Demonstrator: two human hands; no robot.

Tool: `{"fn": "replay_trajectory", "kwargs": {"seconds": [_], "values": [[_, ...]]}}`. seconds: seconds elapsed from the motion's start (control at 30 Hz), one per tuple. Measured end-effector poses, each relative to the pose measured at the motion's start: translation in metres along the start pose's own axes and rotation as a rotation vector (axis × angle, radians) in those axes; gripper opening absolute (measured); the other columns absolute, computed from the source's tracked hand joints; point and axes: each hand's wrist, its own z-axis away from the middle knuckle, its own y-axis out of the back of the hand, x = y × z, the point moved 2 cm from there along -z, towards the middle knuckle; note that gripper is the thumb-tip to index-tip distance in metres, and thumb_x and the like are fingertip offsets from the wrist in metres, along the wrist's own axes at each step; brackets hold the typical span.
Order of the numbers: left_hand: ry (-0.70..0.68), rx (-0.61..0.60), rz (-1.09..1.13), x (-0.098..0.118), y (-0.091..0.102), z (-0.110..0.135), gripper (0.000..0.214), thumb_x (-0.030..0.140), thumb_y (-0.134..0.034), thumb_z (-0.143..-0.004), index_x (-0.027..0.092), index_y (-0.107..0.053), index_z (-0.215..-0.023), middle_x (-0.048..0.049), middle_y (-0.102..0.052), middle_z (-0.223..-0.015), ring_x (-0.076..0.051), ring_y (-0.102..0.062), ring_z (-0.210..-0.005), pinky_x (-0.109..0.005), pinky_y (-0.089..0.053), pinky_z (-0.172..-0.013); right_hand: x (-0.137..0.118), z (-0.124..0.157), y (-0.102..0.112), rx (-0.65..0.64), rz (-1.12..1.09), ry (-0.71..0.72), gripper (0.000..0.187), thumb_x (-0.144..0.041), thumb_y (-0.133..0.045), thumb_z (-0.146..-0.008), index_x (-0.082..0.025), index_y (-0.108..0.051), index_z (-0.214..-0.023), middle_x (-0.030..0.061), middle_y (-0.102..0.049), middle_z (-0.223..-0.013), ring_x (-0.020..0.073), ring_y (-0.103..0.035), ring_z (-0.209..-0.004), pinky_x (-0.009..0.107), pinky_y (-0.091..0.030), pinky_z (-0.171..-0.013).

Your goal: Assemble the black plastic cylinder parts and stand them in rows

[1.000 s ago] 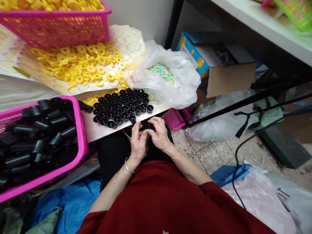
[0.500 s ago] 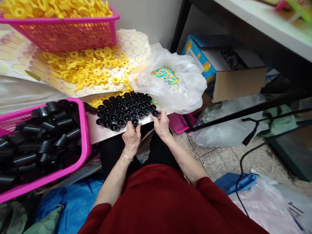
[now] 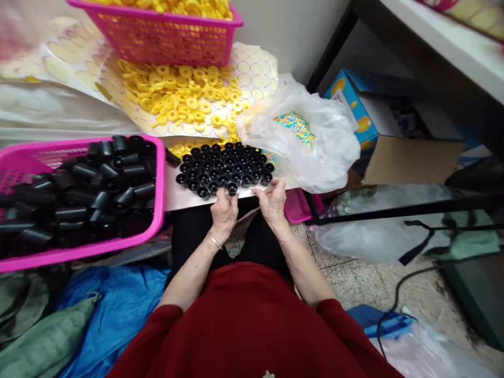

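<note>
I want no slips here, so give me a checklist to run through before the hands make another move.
1. Black cups grouped upright on the table: ok, open ends up.
2. Left hand at the front of the group: ok, fingertips at a front cup; cannot tell how firm any grip is.
3. Right hand on a cup: cannot tell; its fingertips are near the right-end cup, contact unclear.
4. Stray black piece upright: not ok, it lies beside the pink basket.
5. Coloured beads in view: ok, in the opening of the plastic bag.
</note>
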Motion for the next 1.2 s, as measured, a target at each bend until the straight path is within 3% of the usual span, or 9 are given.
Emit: {"fn": "replay_trajectory", "kwargs": {"seconds": [0.17, 0.33, 0.43, 0.53, 0.63, 0.77, 0.97, 1.2], "values": [[-0.083, -0.007, -0.071, -0.005, -0.001, -0.006, 0.010, 0.024, -0.057, -0.083, 0.019, -0.054, -0.092, -0.0003, -0.056, -0.064, -0.018, -0.059, -0.059, -0.026, -0.039, -0.060, -0.008, 0.001, 0.000, 0.060, 0.067, -0.068, 0.048, -0.043, -0.075, -0.068, -0.022, -0.039, -0.091, -0.0064, -0.045, -0.072, 0.0143, -0.048, -0.059, 0.035, -0.046, -0.067], [-0.310, 0.033, -0.082, -0.023, 0.016, 0.003, 0.025, 0.036, -0.056, -0.089, 0.014, -0.060, -0.099, -0.0047, -0.061, -0.067, -0.019, -0.063, -0.062, -0.027, -0.046, -0.063, -0.028, 0.026, -0.012, -0.032, 0.116, 0.131, 0.036, -0.046, -0.066, -0.080, -0.024, -0.039, -0.081, -0.0062, -0.042, -0.070, 0.0122, -0.044, -0.057, 0.028, -0.041, -0.059], [-0.380, 0.213, -0.172, -0.036, 0.039, 0.008, 0.042, 0.047, -0.061, -0.086, 0.009, -0.061, -0.105, -0.0172, -0.067, -0.089, -0.027, -0.068, -0.089, -0.036, -0.052, -0.081, -0.039, 0.042, -0.031, -0.172, 0.226, 0.300, 0.030, -0.046, -0.058, -0.090, -0.022, -0.042, -0.078, -0.0041, -0.045, -0.068, 0.0121, -0.045, -0.058, 0.025, -0.038, -0.057], [-0.301, 0.301, -0.295, -0.042, 0.056, -0.002, 0.081, 0.063, -0.064, -0.078, 0.001, -0.049, -0.129, -0.0333, -0.052, -0.129, -0.041, -0.048, -0.129, -0.053, -0.040, -0.105, -0.046, 0.043, -0.047, -0.204, 0.412, 0.379, 0.033, -0.049, -0.056, -0.092, -0.020, -0.048, -0.078, 0.0004, -0.052, -0.073, 0.0136, -0.051, -0.064, 0.025, -0.035, -0.057], [-0.252, 0.214, -0.331, -0.039, 0.060, -0.021, 0.100, 0.071, -0.057, -0.077, -0.004, -0.037, -0.140, -0.0373, -0.037, -0.144, -0.045, -0.025, -0.143, -0.061, -0.027, -0.113, -0.053, 0.035, -0.056, -0.241, 0.593, 0.352, 0.036, -0.052, -0.053, -0.093, -0.018, -0.054, -0.082, 0.0032, -0.058, -0.078, 0.0145, -0.055, -0.067, 0.025, -0.030, -0.055], [-0.276, 0.100, -0.323, -0.034, 0.055, -0.043, 0.105, 0.074, -0.051, -0.078, -0.007, -0.032, -0.143, -0.0384, -0.030, -0.147, -0.046, -0.015, -0.146, -0.062, -0.020, -0.115, -0.066, 0.024, -0.062, -0.365, 0.758, 0.279, 0.040, -0.054, -0.048, -0.096, -0.016, -0.058, -0.093, 0.0065, -0.063, -0.086, 0.0169, -0.061, -0.071, 0.026, -0.026, -0.054], [-0.285, 0.056, -0.360, -0.038, 0.056, -0.054, 0.108, 0.074, -0.049, -0.079, -0.008, -0.029, -0.145, -0.0395, -0.026, -0.149, -0.048, -0.010, -0.146, -0.064, -0.017, -0.115, -0.077, 0.017, -0.071, -0.462, 0.840, 0.216, 0.043, -0.055, -0.041, -0.098, -0.015, -0.058, -0.099, 0.0098, -0.064, -0.095, 0.0186, -0.065, -0.076, 0.027, -0.025, -0.053], [-0.304, 0.102, -0.396, -0.041, 0.058, -0.047, 0.103, 0.073, -0.054, -0.076, 0.000, -0.034, -0.145, -0.0371, -0.026, -0.152, -0.048, -0.011, -0.147, -0.067, -0.020, -0.112, -0.063, 0.020, -0.067, -0.386, 0.770, 0.328, 0.039, -0.051, -0.043, -0.099, -0.015, -0.058, -0.094, 0.0082, -0.060, -0.089, 0.0162, -0.060, -0.070, 0.026, -0.027, -0.052]]}}
